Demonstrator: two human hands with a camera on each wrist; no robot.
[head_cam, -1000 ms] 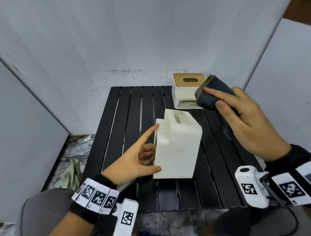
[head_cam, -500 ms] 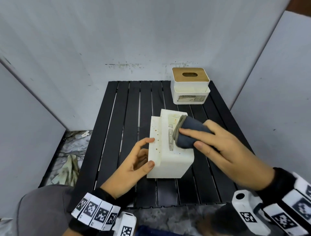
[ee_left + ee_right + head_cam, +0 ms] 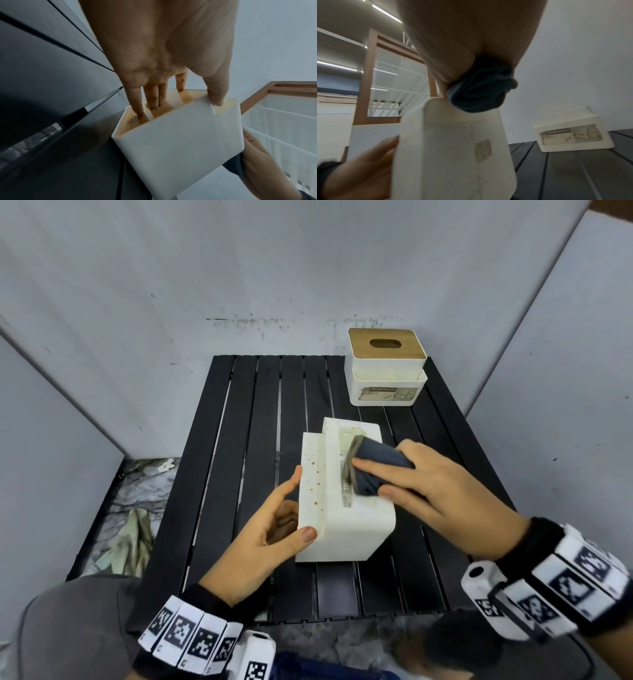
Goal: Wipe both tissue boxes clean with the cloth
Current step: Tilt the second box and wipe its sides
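Note:
A white tissue box (image 3: 352, 535) lies on its side mid-table, its top face stained and its left face speckled brown. My left hand (image 3: 291, 508) holds its left edge; in the left wrist view the fingers (image 3: 154, 102) reach into the box's open side (image 3: 180, 142) with the thumb on the outer edge. My right hand (image 3: 373, 478) grips a folded dark blue cloth (image 3: 380, 460) and presses it on the box's top face, as the right wrist view shows for the cloth (image 3: 481, 92) and box (image 3: 453, 155). A second white tissue box (image 3: 387, 374) with a wooden lid stands at the back right.
The black slatted table (image 3: 260, 412) is closed in by grey panels at the back and on both sides. A crumpled pale rag (image 3: 130, 542) lies on the floor to the left. The table's front edge is close to my wrists.
My right hand came down from in front of the far box and set the cloth on the near box's top face. My left hand shifted from fingertip contact to holding the box's left edge.

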